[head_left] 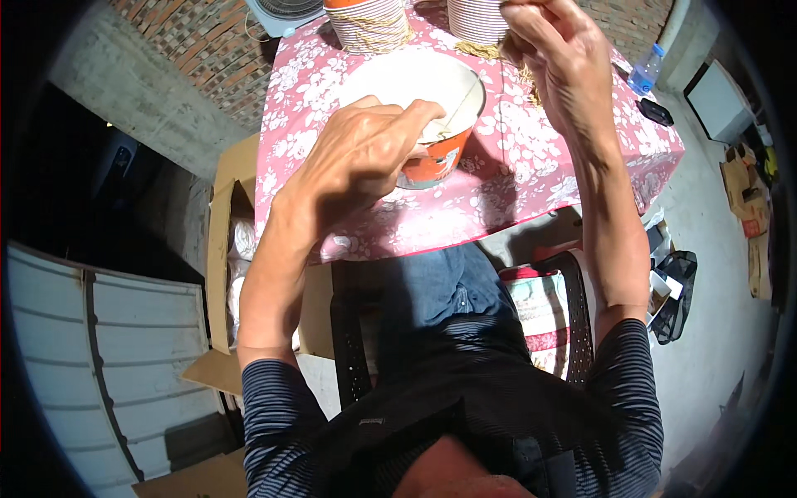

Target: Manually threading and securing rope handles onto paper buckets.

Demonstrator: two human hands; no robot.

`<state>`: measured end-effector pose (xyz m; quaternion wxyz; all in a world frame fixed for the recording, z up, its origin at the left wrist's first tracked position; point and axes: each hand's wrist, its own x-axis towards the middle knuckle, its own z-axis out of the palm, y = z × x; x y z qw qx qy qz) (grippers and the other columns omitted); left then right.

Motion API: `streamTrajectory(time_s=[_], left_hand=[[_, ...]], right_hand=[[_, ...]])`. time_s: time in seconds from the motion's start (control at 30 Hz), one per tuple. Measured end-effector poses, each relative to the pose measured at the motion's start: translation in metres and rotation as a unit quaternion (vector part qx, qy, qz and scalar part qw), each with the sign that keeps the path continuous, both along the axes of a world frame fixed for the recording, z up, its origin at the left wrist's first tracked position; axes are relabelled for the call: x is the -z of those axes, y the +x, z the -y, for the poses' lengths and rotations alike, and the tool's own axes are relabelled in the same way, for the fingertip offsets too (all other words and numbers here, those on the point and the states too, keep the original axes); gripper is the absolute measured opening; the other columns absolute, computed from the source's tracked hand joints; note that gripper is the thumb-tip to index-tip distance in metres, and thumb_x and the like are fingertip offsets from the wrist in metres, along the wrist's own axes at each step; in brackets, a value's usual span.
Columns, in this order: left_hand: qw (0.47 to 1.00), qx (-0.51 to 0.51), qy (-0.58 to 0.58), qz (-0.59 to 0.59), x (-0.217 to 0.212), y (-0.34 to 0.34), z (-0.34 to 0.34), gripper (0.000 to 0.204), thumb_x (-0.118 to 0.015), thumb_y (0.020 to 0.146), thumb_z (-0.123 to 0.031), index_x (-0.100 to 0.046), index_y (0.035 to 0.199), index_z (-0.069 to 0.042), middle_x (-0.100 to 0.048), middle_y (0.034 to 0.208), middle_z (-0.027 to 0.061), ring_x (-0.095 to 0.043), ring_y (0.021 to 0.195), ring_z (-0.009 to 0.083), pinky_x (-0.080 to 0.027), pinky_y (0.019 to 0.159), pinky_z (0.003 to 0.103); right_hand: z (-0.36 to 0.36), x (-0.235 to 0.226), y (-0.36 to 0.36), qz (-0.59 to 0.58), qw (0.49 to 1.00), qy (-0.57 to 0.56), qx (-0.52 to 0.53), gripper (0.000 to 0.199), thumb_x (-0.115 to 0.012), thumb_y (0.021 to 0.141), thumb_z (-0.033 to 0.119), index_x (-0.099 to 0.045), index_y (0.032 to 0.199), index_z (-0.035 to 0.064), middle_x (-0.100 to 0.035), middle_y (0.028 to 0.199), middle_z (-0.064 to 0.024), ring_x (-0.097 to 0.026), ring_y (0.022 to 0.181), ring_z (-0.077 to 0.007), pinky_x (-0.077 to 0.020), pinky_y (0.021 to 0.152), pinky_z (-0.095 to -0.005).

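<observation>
An orange paper bucket (433, 166) with a pale inside stands near the front of the table. My left hand (361, 153) is closed on its near left rim, thumb and fingers pinching the edge. A thin line, perhaps a cord, runs over the bucket's right side. Raised at the upper right, my right hand (569, 54) has its fingers curled into a pinch; whatever they hold is too small to make out. Gold cords (477, 51) lie beneath that hand. Behind the bucket stands a stack of nested paper buckets (369, 31) with gold cords draped on it.
Another stack of paper buckets (476, 23) is at the back. The table has a pink flowered cloth (286, 108). A water bottle (645, 70) and a black object (655, 112) sit at its right edge. A fan (286, 7) is at back left, a cardboard box (221, 257) lower left.
</observation>
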<state>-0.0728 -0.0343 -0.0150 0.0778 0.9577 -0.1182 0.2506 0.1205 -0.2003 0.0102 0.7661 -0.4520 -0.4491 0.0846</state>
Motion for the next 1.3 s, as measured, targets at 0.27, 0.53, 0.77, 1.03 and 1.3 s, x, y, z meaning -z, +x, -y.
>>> streamTrajectory(time_s=[0.27, 0.53, 0.77, 1.03, 1.3], left_hand=[[0.992, 0.086, 0.055, 0.07, -0.014, -0.011, -0.051, 0.03, -0.074, 0.062, 0.009, -0.073, 0.089, -0.004, -0.076, 0.093, 0.0093, -0.072, 0.095, 0.0303, -0.056, 0.085, 0.042], [0.968, -0.171, 0.141, 0.115, -0.011, -0.03, -0.097, 0.053, -0.064, 0.072, 0.015, -0.069, 0.121, -0.004, -0.064, 0.139, 0.0187, -0.058, 0.131, 0.0401, -0.05, 0.108, 0.046], [0.969, -0.086, -0.003, 0.233, 0.058, -0.028, 0.022, 0.037, -0.077, 0.085, -0.01, -0.065, 0.118, 0.0, -0.07, 0.111, 0.0175, -0.068, 0.099, 0.0366, -0.053, 0.092, 0.045], [0.983, -0.134, -0.083, 0.091, 0.038, -0.039, -0.023, 0.016, -0.071, 0.092, -0.013, -0.074, 0.102, -0.002, -0.076, 0.096, 0.0155, -0.072, 0.092, 0.0337, -0.052, 0.086, 0.039], [0.956, -0.202, -0.21, -0.033, 0.019, -0.046, -0.032, 0.017, -0.072, 0.093, -0.016, -0.076, 0.103, -0.003, -0.075, 0.089, 0.0151, -0.068, 0.081, 0.0296, -0.052, 0.081, 0.037]], right_hand=[[-0.036, 0.005, 0.042, 0.224, 0.972, -0.033, 0.053, 0.026, -0.073, 0.099, 0.026, -0.067, 0.107, 0.0027, -0.066, 0.088, -0.001, -0.062, 0.077, -0.0086, -0.0516, 0.068, -0.0254], [-0.029, 0.063, 0.042, 0.249, 0.935, -0.253, 0.018, 0.027, -0.072, 0.098, 0.026, -0.077, 0.119, 0.0109, -0.078, 0.108, -0.0119, -0.074, 0.102, -0.0224, -0.0629, 0.091, -0.0413], [-0.037, 0.091, -0.002, 0.241, 0.935, -0.258, -0.024, 0.025, -0.068, 0.102, 0.018, -0.075, 0.117, -0.0013, -0.078, 0.098, -0.0108, -0.072, 0.087, -0.0157, -0.0576, 0.08, -0.033], [-0.012, 0.045, 0.009, -0.052, 0.985, -0.157, -0.046, 0.033, -0.066, 0.103, 0.027, -0.072, 0.122, 0.0012, -0.057, 0.075, 0.0011, -0.051, 0.062, -0.0067, -0.0492, 0.058, -0.0232], [0.03, 0.035, 0.038, -0.143, 0.981, 0.022, -0.132, 0.04, -0.056, 0.105, 0.012, -0.051, 0.142, -0.0023, -0.047, 0.09, 0.0034, -0.038, 0.063, -0.0033, -0.0366, 0.059, -0.0202]])
